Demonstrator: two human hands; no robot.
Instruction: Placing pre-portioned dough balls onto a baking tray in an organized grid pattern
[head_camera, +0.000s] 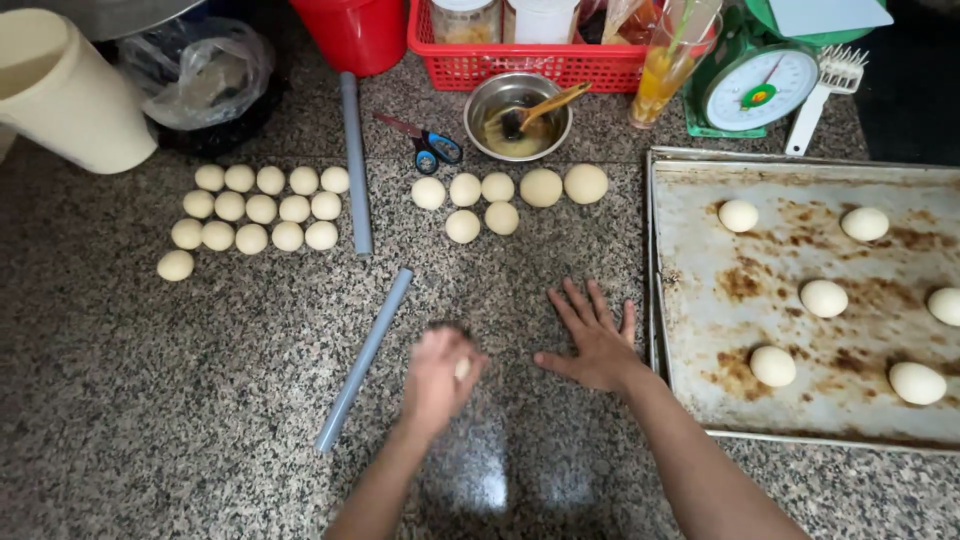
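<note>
My left hand (437, 374) is cupped over a small pale dough ball (462, 368) on the speckled granite counter (180, 400), blurred by motion. My right hand (594, 339) lies flat on the counter, fingers spread, holding nothing, just left of a worn metal baking tray (700, 180) that carries several dough balls (824, 298). A grey rolling rod (365, 355) lies slanted left of my left hand. Several more dough balls (500, 197) sit ahead of my hands.
A group of small dough balls (260, 208) lies far left beside a second grey rod (354, 160). Behind are scissors (428, 143), a steel bowl with a wooden spoon (518, 118), a red basket (530, 62), a scale (757, 88), a cream jug (65, 95).
</note>
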